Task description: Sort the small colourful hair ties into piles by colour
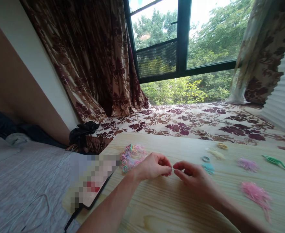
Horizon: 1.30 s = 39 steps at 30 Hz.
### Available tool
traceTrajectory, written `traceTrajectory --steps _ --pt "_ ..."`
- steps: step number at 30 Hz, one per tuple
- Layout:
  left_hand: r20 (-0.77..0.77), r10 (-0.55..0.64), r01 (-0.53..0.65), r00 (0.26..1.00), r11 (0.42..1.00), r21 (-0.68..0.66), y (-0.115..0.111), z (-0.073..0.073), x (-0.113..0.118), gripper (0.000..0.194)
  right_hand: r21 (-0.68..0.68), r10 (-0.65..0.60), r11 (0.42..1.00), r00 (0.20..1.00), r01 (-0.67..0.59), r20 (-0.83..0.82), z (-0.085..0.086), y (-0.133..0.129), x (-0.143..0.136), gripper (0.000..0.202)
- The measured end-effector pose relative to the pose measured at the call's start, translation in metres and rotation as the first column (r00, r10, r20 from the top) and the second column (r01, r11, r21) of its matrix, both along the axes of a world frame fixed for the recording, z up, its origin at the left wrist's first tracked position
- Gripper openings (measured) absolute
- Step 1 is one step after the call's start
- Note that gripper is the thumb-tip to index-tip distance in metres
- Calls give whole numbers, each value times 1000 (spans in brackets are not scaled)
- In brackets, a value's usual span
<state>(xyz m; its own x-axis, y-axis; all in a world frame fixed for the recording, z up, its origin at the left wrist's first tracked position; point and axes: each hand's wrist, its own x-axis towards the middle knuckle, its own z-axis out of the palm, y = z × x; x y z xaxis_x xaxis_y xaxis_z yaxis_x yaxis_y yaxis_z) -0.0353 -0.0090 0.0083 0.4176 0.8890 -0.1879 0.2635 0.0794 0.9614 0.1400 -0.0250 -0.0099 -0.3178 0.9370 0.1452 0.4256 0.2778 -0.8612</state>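
Observation:
My left hand [155,166] and my right hand [193,174] almost meet at the fingertips over the wooden table. Both are closed in a pinch. Between them shows a tiny pale speck, too small to name. Left of my left hand lies a mixed heap of colourful small elastic bands [126,158], partly hidden behind that hand. Just beyond my right hand are a blue-green pile of bands [208,168] and a grey-blue ring-shaped band [206,159].
Sorted piles lie at the right: cream bands [216,154], purple bands [248,164], pink bands [255,192], plus a yellow-brown band [222,146] and a green looped item [276,162]. A dark-edged, blurred flat object [101,184] rests at the table's left edge. Beyond is a flowered window seat [181,124].

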Motion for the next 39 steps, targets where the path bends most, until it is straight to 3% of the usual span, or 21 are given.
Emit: traceTrajectory --steps 8,20,24,29,33,35,39 --pt "102 -59 63 993 997 -38 -2 2 2 21 -36 6 999 1000 -7 -24 7 -3 -1 27" --pt "70 -5 6 998 1000 -14 1 3 -4 16 -108 -7 994 996 -2 -84 3 5 7 31" --pt "95 14 -12 995 1000 -26 2 1 -3 17 -73 -4 997 999 1 -43 11 7 11 32" --pt "100 56 -54 993 998 -17 3 -1 -2 18 -6 17 1000 956 -16 294 43 25 62 31" --pt "72 59 -60 996 998 23 4 -4 -2 18 77 -137 991 828 113 543 65 39 131 26" --pt "67 61 -63 996 998 30 4 -5 -2 18 98 -236 969 739 226 631 67 42 160 22" --pt "66 67 -69 996 997 26 5 -6 0 20 92 -286 939 603 332 745 59 46 192 19"
